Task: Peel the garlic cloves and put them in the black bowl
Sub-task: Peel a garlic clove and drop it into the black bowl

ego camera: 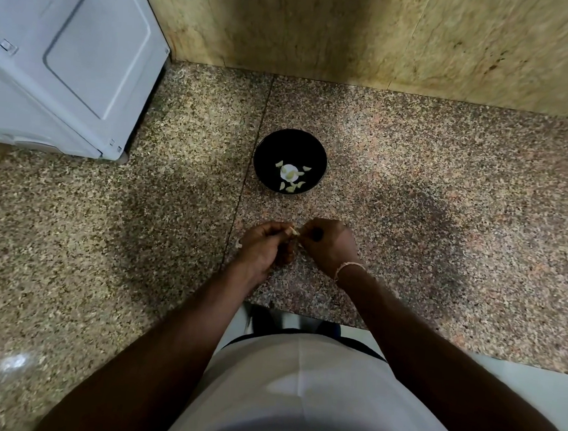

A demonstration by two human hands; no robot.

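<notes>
Between my two hands, a garlic clove (293, 231) over the speckled stone counter (413, 198).

Both hands meet just short of the black bowl (290, 161), which holds peeled cloves (290, 176). My left hand (264, 248) curls round the clove; my right hand (328, 244) pinches at its skin. Beyond stand a tan stone wall (324, 24) and a white appliance (67, 55).

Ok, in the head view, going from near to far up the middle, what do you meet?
White shirt → counter edge → both hands, left hand and right hand, pinching a garlic clove → black bowl holding peeled cloves → stone wall.
</notes>
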